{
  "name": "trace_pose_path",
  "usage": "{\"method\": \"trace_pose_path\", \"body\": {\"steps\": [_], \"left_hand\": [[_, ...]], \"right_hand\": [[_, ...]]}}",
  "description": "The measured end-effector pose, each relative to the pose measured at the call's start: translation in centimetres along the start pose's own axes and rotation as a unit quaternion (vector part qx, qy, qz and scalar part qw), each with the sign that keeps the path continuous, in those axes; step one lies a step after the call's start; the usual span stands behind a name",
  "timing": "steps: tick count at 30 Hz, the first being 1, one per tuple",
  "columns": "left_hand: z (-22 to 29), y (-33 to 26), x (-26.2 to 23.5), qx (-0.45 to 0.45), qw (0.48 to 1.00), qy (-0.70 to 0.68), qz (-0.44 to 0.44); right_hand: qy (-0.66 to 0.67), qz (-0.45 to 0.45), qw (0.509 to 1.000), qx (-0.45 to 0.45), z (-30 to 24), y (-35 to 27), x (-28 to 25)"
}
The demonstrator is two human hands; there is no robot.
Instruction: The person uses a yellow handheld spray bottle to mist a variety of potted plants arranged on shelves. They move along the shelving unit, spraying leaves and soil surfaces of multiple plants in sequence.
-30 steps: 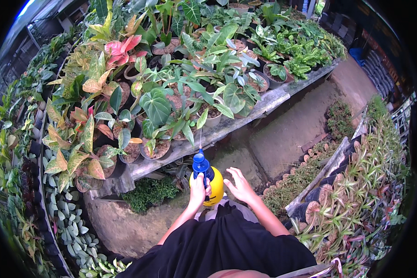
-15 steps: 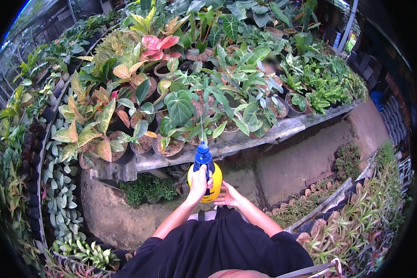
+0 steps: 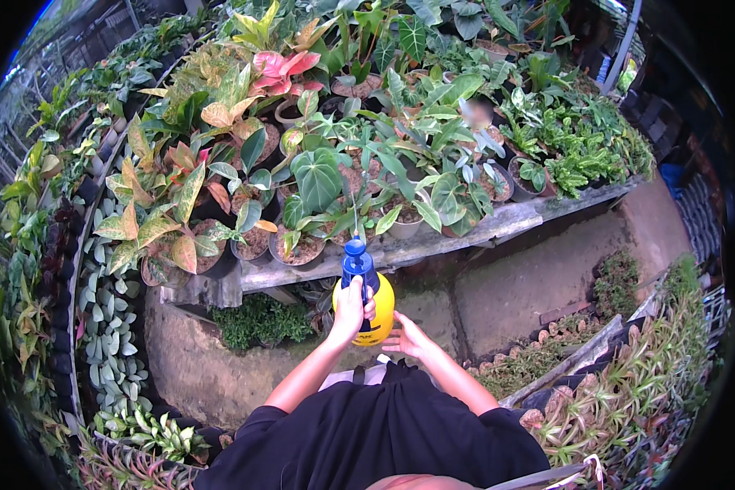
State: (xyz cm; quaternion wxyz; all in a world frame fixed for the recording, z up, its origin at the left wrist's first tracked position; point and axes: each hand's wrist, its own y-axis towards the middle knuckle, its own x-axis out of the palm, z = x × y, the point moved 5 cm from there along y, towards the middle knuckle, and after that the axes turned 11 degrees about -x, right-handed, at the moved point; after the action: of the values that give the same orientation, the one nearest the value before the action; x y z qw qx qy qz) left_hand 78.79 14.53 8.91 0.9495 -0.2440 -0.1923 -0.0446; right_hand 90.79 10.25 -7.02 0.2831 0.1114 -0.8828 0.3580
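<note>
The person stands at a long worktop (image 3: 498,224) crowded with potted foliage, holding a yellow spray bottle (image 3: 367,304) with a blue pump head (image 3: 356,263) just below the worktop's front edge, near the centre of the view. The left hand (image 3: 351,312) is wrapped around the bottle's upper body and neck, fingers (image 3: 370,308) clenched on it, with the thumb side up toward the blue head. The right hand (image 3: 407,336) sits at about four o'clock from the bottle, fingers spread and loose, cupping its lower side; whether it truly bears weight or only touches is hard to tell.

The nozzle points toward twelve o'clock, at a heart-shaped dark green leaf (image 3: 317,178) and the small pots (image 3: 300,249) lined along the edge. At about ten o'clock stand variegated yellow-and-pink leaved plants (image 3: 189,196); pale succulents (image 3: 110,327) trail down at nine o'clock.

The bottle looks like rigid plastic, smooth and probably slick if wet. If it is filled, its rounded belly would carry the weight low. The narrow neck under the pump looks like the sure place to grip, with a steadying palm beneath.
</note>
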Motion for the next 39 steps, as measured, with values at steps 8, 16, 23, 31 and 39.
{"method": "trace_pose_path", "body": {"steps": [8, 16, 23, 31, 39], "left_hand": [[-0.2, 0.2, 0.2, -0.018, 1.000, 0.014, -0.008], [0.8, 0.0, 0.7, -0.017, 1.000, 0.018, -0.008], [1.8, 0.0, 0.4, -0.001, 1.000, -0.006, -0.002], [1.4, 0.1, -0.1, 0.001, 1.000, 0.001, 0.004], [-0.2, 0.8, 1.1, -0.061, 0.997, 0.036, -0.033]], "right_hand": [[0.003, -0.005, 1.000, 0.010, 0.6, 0.1, -0.3], [0.008, 0.004, 1.000, -0.007, 0.3, 0.0, 0.0], [-0.012, 0.028, 0.998, -0.060, -0.9, 0.0, 0.6], [0.001, 0.020, 0.999, -0.049, 0.5, 0.4, 0.2], [0.070, 0.040, 0.996, -0.037, 2.8, -0.5, -0.7]]}}
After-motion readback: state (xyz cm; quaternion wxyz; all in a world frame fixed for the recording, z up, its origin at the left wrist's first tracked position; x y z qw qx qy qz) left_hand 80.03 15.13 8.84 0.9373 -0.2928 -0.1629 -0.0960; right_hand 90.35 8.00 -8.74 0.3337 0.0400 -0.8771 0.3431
